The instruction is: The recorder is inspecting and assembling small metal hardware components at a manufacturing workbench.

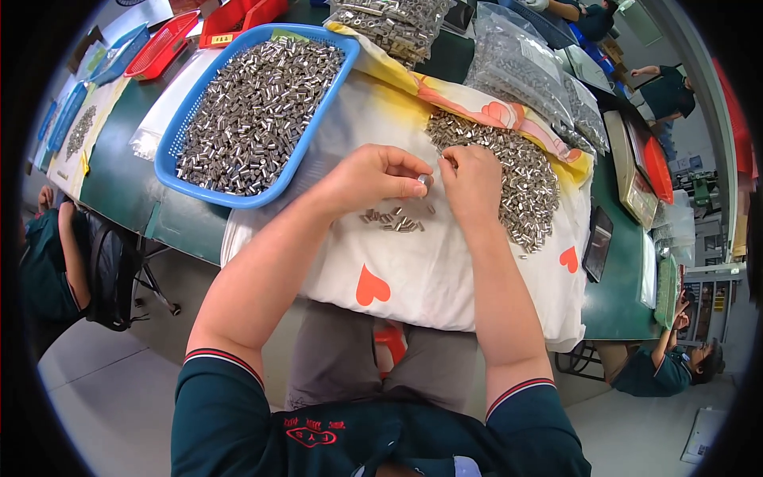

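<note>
My left hand point(367, 176) pinches a small shiny metal cylinder point(424, 180) between thumb and fingers. Close beside it, my right hand point(474, 181) has its fingertips pressed together; whatever they may hold is hidden. Both hands are over a white cloth point(433, 278) with red hearts. Below my left hand lies a small group of metal cylinders point(397, 221). A larger heap of the same cylinders point(528, 187) spreads on the cloth beyond and to the right of my right hand. At the left stands a blue plastic basket point(164, 163) full of similar cylinders.
Clear bags of metal parts point(517, 67) lie at the back right, with another bagged pile point(389, 28) at the back middle. Red trays point(163, 48) stand at the far left. A dark phone-like device point(598, 242) rests right of the cloth. Several people are around.
</note>
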### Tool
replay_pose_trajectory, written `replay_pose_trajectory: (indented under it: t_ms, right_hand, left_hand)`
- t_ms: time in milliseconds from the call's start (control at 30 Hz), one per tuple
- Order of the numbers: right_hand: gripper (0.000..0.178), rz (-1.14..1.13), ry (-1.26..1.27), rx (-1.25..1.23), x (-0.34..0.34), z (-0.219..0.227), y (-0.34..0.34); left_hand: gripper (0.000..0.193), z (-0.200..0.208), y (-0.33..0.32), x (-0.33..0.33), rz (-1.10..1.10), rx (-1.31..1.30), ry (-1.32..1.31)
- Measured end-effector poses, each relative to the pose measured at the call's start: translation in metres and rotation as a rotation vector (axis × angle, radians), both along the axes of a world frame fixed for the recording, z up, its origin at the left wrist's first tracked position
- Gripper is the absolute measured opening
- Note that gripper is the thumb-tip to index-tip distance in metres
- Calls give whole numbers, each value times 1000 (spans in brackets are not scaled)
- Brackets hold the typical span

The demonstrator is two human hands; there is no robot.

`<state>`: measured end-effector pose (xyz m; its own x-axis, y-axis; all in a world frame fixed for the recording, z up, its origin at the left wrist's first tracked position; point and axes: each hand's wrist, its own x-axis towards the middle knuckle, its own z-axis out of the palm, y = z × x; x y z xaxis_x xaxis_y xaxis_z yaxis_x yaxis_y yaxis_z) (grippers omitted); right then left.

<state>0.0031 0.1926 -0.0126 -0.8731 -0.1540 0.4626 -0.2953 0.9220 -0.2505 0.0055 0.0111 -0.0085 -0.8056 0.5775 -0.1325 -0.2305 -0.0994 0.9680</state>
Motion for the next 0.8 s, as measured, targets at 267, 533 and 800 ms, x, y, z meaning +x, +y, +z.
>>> replay_pose_trajectory:
  t_ms: [267, 533, 800]
  right_hand:
    - [7, -43, -153, 24, 10, 7, -1]
    - [8, 26, -321, -302, 43, 26, 2]
    - [8, 127, -218, -328, 68, 1, -35]
  left_hand:
    - [27, 2, -1, 2, 25, -14, -11]
    - [29, 7, -4, -2, 66, -58, 0]
    - [26, -4, -7, 0, 161, -5, -42]
